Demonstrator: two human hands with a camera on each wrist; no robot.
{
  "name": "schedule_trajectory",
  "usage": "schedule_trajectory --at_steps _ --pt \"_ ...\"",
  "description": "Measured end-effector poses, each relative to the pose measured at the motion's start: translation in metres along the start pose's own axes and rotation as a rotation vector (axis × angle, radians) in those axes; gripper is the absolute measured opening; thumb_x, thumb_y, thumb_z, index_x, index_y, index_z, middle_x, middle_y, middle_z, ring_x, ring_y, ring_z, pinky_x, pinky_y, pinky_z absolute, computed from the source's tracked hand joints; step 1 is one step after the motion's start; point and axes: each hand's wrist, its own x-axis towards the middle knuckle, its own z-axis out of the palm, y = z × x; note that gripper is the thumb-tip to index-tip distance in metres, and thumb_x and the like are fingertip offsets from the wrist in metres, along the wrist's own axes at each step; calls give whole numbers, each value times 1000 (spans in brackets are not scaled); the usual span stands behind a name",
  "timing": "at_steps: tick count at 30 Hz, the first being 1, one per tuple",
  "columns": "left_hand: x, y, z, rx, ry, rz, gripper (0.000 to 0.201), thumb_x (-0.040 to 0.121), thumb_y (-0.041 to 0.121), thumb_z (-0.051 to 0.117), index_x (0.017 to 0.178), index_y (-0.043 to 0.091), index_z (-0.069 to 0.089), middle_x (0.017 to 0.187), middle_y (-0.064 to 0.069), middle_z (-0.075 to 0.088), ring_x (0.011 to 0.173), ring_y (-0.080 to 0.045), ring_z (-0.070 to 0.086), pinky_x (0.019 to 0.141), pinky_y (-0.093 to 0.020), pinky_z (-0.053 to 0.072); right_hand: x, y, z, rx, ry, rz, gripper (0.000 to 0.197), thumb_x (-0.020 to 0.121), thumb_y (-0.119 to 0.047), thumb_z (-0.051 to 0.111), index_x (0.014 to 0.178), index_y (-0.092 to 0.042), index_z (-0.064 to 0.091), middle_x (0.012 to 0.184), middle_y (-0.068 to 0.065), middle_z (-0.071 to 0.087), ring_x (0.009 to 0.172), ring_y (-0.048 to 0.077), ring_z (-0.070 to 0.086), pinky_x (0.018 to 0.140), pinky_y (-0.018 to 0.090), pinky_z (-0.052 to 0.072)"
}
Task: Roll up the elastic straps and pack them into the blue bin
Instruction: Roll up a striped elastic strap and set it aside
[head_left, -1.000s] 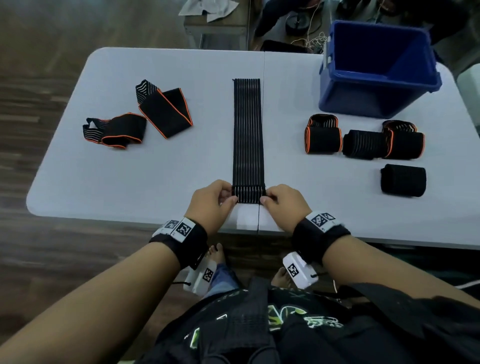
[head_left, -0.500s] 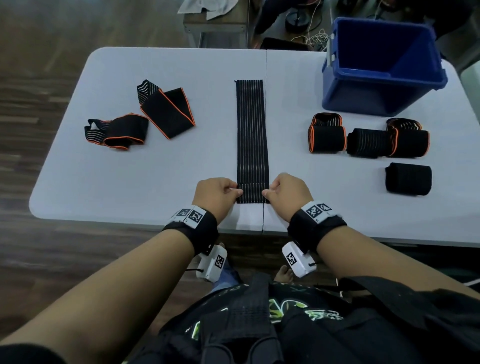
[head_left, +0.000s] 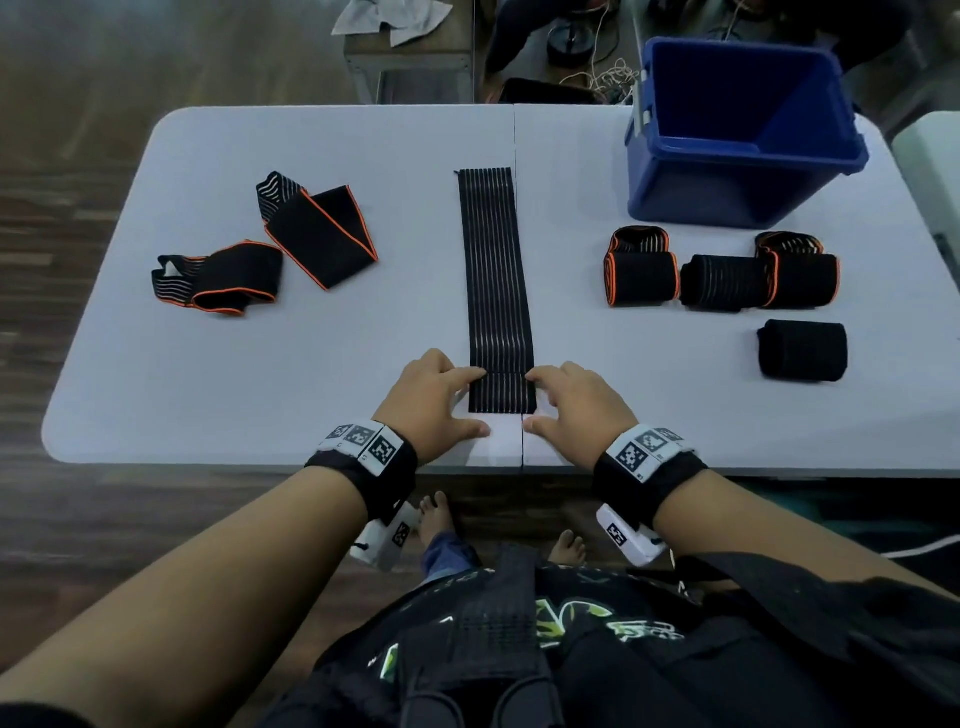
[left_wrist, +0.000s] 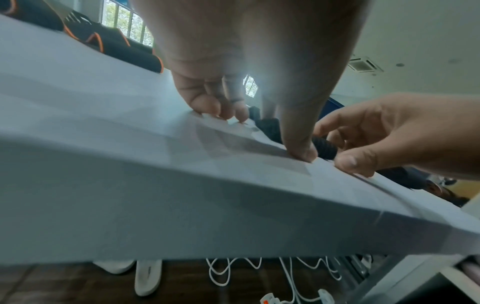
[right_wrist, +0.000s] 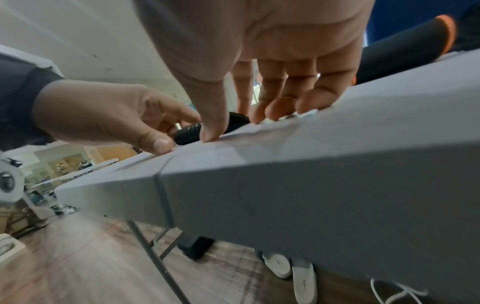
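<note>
A long black striped strap lies flat down the middle of the white table. Its near end is turned over into a short rolled fold. My left hand and right hand flank that fold with fingers spread. Each index fingertip touches the fold's far corner and each thumb rests on the table by its near edge. The small black roll shows in the left wrist view, and the same roll in the right wrist view, just behind each thumb. The blue bin stands at the far right; no strap shows inside it.
Several rolled straps sit right of centre below the bin: one with orange edging, a striped one, and a plain black one. Two loosely folded orange-edged straps lie on the left. The table's front edge is just behind my wrists.
Both hands were fisted, pinching the strap's near end. Now their fingers are spread and the end lies turned over a little farther up the table.
</note>
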Motion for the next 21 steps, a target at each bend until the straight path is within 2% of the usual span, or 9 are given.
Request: schedule_trajectory --at_steps 2,4,8,10,11,13,15,18,21 --pt "2 -3 -1 5 0 1 70 77 51 80 141 36 54 109 9 43 108 -13 43 97 -31 41 2 4 -1 47 9 20 49 89 -41 67 135 -32 51 97 -11 49 101 19 58 90 38 50" --pt "5 -4 -1 -3 7 3 63 81 47 78 139 37 56 108 9 44 109 -15 45 99 -34 42 4 4 -2 98 24 27 43 89 -38 67 130 -33 53 92 -13 49 97 19 59 87 39 51" --pt "10 -6 3 -62 34 -12 38 93 43 66 130 34 65 98 6 50 100 -18 51 93 -36 44 8 1 -1 171 45 61 32 96 -41 55 127 -30 56 101 -8 59 99 20 60 90 42 52" --pt "13 -2 0 -111 46 -35 25 98 41 57 110 26 73 90 0 55 90 -22 54 85 -38 45 13 -1 -2 237 42 108 32 99 -45 47 124 -28 58 109 -4 66 101 21 61 91 43 51" --pt "15 1 -1 -126 48 -52 30 100 40 54 97 18 73 84 -4 57 84 -25 55 79 -38 45 17 -2 -3 258 43 127 31 100 -46 44 118 -27 60 108 -4 67 99 21 61 90 42 51" --pt "19 7 -4 -149 57 -101 45 103 39 48 76 6 63 70 -9 58 69 -27 55 65 -37 42 25 -7 -4 255 45 150 32 102 -45 39 94 -23 61 91 -2 66 86 21 61 82 42 52" --pt "24 12 -6 -146 52 -174 54 105 41 42 64 8 51 60 -7 51 58 -23 49 58 -35 34 31 -12 -5 218 35 175 41 103 -45 35 78 -20 55 79 1 62 77 23 60 77 42 52" --pt "30 16 -7 -89 11 -242 56 106 46 36 61 13 45 58 -3 47 56 -19 44 58 -35 31 36 -16 -5 179 26 206 46 104 -45 34 74 -18 55 77 3 61 74 23 59 77 42 52" --pt "33 18 -9 -82 4 -279 56 105 48 37 61 15 44 59 -2 47 57 -18 45 59 -34 31 39 -17 -5 147 9 234 47 104 -45 34 73 -16 55 77 4 62 74 24 60 79 43 53"
